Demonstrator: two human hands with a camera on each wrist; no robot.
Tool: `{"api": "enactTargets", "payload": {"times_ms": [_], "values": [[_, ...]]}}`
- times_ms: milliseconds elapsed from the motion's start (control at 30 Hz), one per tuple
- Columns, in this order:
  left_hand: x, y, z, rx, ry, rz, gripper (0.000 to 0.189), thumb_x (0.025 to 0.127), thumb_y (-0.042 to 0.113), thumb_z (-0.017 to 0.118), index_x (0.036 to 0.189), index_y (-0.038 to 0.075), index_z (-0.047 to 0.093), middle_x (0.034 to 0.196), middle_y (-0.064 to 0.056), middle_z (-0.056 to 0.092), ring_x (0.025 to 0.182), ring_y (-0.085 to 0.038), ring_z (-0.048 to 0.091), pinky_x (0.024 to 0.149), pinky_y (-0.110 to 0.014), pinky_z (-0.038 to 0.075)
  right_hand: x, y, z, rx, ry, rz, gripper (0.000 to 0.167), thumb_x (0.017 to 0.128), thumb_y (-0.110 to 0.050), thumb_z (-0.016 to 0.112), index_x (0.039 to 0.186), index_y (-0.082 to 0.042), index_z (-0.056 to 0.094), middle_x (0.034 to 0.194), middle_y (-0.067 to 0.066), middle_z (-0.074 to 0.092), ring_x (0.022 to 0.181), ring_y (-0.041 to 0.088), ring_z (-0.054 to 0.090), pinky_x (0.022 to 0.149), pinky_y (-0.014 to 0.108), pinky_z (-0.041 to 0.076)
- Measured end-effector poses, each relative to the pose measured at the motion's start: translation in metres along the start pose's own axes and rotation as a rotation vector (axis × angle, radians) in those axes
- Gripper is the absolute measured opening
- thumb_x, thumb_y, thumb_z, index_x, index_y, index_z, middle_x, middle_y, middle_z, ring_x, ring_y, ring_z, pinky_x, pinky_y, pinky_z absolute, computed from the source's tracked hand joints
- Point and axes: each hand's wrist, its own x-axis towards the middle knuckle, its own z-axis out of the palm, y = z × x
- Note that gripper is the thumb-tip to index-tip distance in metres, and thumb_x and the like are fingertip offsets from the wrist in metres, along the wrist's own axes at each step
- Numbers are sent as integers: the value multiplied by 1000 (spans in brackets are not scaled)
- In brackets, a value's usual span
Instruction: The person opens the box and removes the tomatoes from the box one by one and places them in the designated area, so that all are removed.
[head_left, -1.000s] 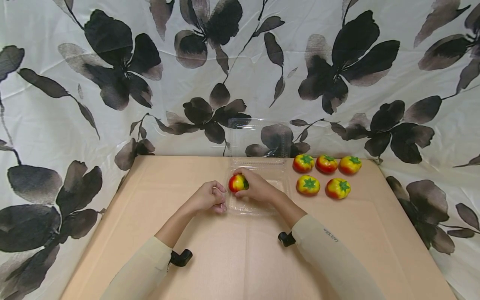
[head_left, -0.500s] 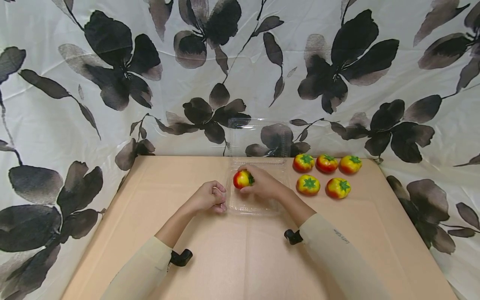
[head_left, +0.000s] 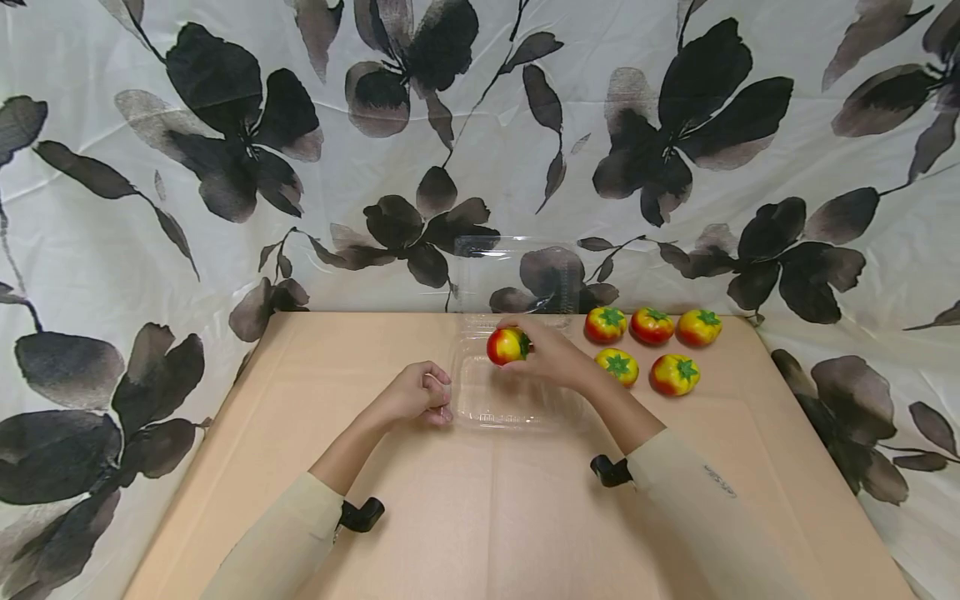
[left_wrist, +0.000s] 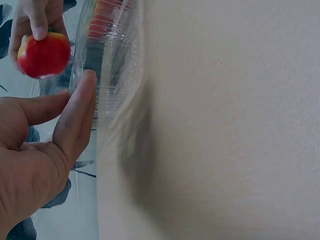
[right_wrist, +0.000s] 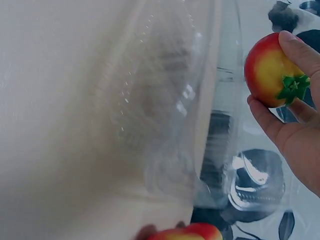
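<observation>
My right hand (head_left: 553,357) grips a red-and-yellow tomato (head_left: 505,347) with a green star-shaped top, holding it over the clear plastic clamshell container (head_left: 517,419). In the right wrist view, thumb and fingers hold opposite sides of the tomato (right_wrist: 270,70). My left hand (head_left: 414,392) is at the container's left side. Seen from the left wrist, its thumb and straight fingers pinch the rim of the container (left_wrist: 117,82). The container's lid (head_left: 517,271) stands raised at the back against the cloth.
Several more tomatoes sit in two rows right of the container, including a back-row tomato (head_left: 652,326) and a front-row tomato (head_left: 674,375). A floral cloth (head_left: 300,192) hangs behind the pale tabletop (head_left: 480,517).
My right hand has carried the tomato rightward and toward the back, over the container. The left hand stays at the container's left rim.
</observation>
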Motion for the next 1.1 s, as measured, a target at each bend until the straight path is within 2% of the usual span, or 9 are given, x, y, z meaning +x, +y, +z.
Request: {"api": "enactTargets", "payload": {"times_ms": [100,200,367,600,767,1100], "values": [[0,0,0,-1,2,-1,25,96,-12,56,119,-13,48,82,-16,66,67,-21,73,63,-32,66,-6,-1,-8,2,4,8,70,85,-32,86,145,-25,49,146,2,56,133,26,53,112,52,51],[1,-1,-1,-8,-3,2,26,96,-12,57,120,-13,48,83,-17,67,67,-21,73,63,-33,66,-11,-3,-16,9,11,-7,69,85,-26,86,145,-21,51,143,4,58,132,28,54,109,52,54],[2,0,-1,-6,0,-4,26,96,-12,57,120,-13,47,84,-19,67,67,-21,73,63,-33,66,-21,-2,-28,4,19,-10,69,86,-23,86,145,-15,52,144,6,58,135,30,52,111,55,52],[1,2,0,5,9,-4,26,96,-11,57,121,-13,48,85,-20,66,66,-21,73,61,-31,66,-41,13,-47,21,34,52,72,86,-36,84,149,-25,49,151,3,51,140,30,47,113,57,49],[2,1,0,15,11,-6,27,96,-11,58,120,-13,48,85,-19,66,66,-21,72,60,-31,65,-58,23,-63,-26,82,86,71,88,-29,83,149,-22,48,152,9,50,140,36,47,113,61,47],[1,-3,0,-30,3,-22,28,97,-11,58,122,-14,48,86,-21,68,66,-21,74,62,-30,66,-98,41,-94,-48,160,153,73,90,-29,82,152,-15,45,154,17,46,136,42,48,111,65,47]]}}
